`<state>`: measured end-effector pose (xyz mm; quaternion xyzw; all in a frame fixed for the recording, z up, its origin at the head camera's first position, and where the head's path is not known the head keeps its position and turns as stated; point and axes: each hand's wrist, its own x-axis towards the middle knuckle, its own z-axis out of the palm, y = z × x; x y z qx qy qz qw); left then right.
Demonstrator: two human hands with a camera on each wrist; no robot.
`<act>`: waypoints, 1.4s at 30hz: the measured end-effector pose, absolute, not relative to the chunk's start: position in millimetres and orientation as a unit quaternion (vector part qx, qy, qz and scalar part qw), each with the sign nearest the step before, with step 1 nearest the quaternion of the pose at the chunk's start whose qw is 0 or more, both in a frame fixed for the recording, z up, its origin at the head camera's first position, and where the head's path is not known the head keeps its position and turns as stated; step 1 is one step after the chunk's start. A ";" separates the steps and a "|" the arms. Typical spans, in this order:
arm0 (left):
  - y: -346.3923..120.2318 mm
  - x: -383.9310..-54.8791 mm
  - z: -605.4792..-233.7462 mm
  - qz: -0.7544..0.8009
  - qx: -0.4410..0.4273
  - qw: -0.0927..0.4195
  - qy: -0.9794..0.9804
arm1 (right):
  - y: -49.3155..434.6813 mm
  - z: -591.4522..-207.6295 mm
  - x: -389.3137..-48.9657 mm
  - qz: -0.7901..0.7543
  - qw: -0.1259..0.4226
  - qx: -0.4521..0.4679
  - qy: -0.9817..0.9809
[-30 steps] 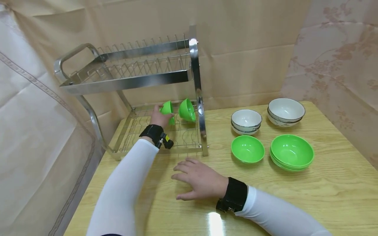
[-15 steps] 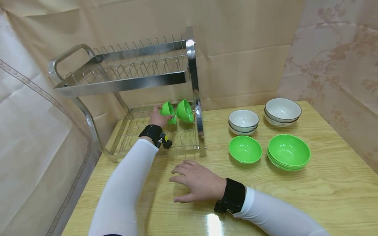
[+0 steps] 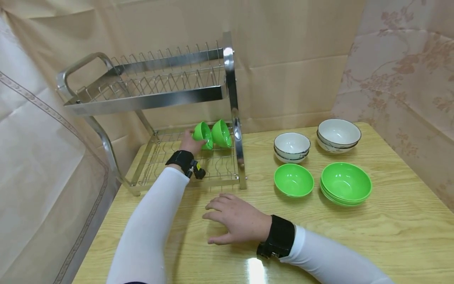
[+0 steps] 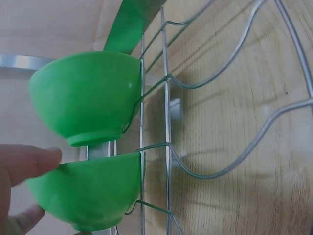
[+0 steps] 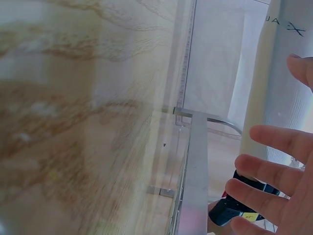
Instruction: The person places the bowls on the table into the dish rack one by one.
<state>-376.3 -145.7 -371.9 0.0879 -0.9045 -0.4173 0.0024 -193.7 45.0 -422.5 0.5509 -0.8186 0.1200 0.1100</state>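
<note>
My left hand [image 3: 190, 142] reaches into the lower tier of the metal dish rack [image 3: 149, 101]. It holds a small green bowl [image 4: 90, 193] that stands on its side against the wires, with the thumb and fingertips at its rim and outer wall. Right beside that one, a second green bowl [image 4: 88, 95] stands on its side too. In the head view the held bowl [image 3: 203, 134] is partly covered by the hand. My right hand [image 3: 239, 219] hovers over the table in front of the rack, fingers spread and nothing in it; its fingers [image 5: 274, 171] also show in the right wrist view.
On the right of the table [image 3: 400, 221] are a green bowl [image 3: 293, 180] and a stack of larger green bowls [image 3: 346, 182]. Behind them stand two stacks of white bowls, a smaller [image 3: 292, 146] and a larger [image 3: 338, 134]. The rack's upper tier overhangs the left hand.
The held green bowl has shifted slightly right, nearer the second bowl, and the gap between them has narrowed. The right hand has hardly moved; the head view has turned a little.
</note>
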 end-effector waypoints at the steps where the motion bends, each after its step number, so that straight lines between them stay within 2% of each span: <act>1: -146.3 -376.5 -372.1 -0.417 0.087 0.003 -0.905 | 44.9 -422.4 -193.6 0.119 0.111 0.551 -0.819; 7: -146.1 -374.5 -371.9 -0.418 0.078 0.008 -0.905 | 47.2 -421.7 -192.2 0.116 0.111 0.547 -0.822; 12: -143.0 -355.9 -359.8 -0.408 0.051 0.034 -0.911 | 51.2 -417.0 -193.2 0.113 0.115 0.535 -0.829; 19: -125.5 -292.7 -350.8 -0.422 -0.027 0.077 -0.903 | 76.2 -409.2 -200.3 0.130 0.113 0.497 -0.851; 24: -109.8 -243.8 -357.8 -0.295 -0.127 0.127 -0.939 | 111.1 -409.3 -200.1 0.130 0.105 0.455 -0.875; 29: -99.5 -211.1 -358.2 -0.192 -0.192 0.195 -0.943 | 153.0 -406.0 -198.8 0.145 0.120 0.406 -0.894; 33: -94.9 -201.0 -359.7 -0.145 -0.218 0.223 -0.939 | 181.7 -402.2 -200.9 0.149 0.131 0.369 -0.908; 42: -90.1 -200.1 -363.8 -0.142 -0.228 0.226 -0.936 | 213.1 -402.1 -211.3 0.131 0.131 0.322 -0.928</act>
